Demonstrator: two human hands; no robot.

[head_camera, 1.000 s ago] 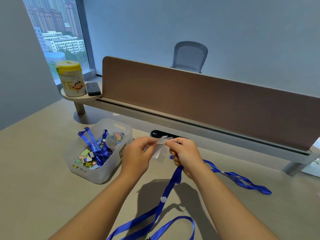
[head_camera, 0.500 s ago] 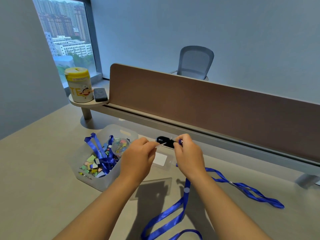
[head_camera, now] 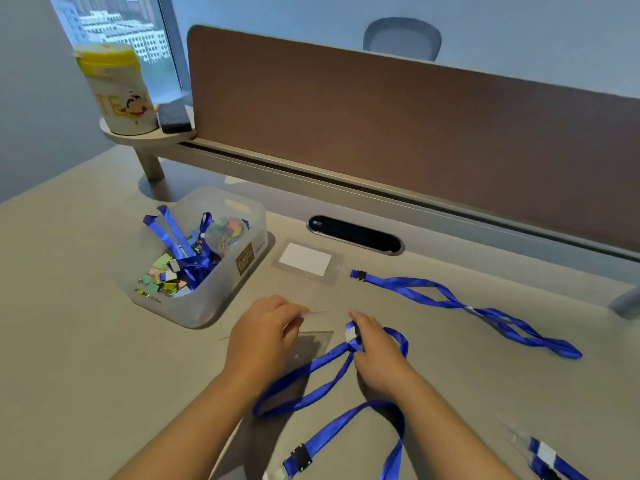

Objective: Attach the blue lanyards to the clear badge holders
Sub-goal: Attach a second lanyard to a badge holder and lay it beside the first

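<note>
My left hand (head_camera: 265,336) pinches the top edge of a clear badge holder (head_camera: 313,336), which hangs down to the desk in front of me. My right hand (head_camera: 375,355) grips a blue lanyard (head_camera: 325,379) near its white tab, just right of the holder. The lanyard loops across the desk toward me and ends in a black clip (head_camera: 300,457). Farther back lies a second clear badge holder (head_camera: 306,259) with a white card inside, joined by a clip to another blue lanyard (head_camera: 460,301).
A translucent bin (head_camera: 221,292) with blue lanyards and small colourful items stands at the left. Behind it are a brown desk divider (head_camera: 398,133), a black cable grommet (head_camera: 355,233) and a yellow-lidded canister (head_camera: 116,88) on a small shelf. Another lanyard end (head_camera: 550,459) lies at lower right.
Both hands have come down from near the divider to just above the desk. The finished holder with its lanyard now lies on the desk behind them. My view has tilted downward.
</note>
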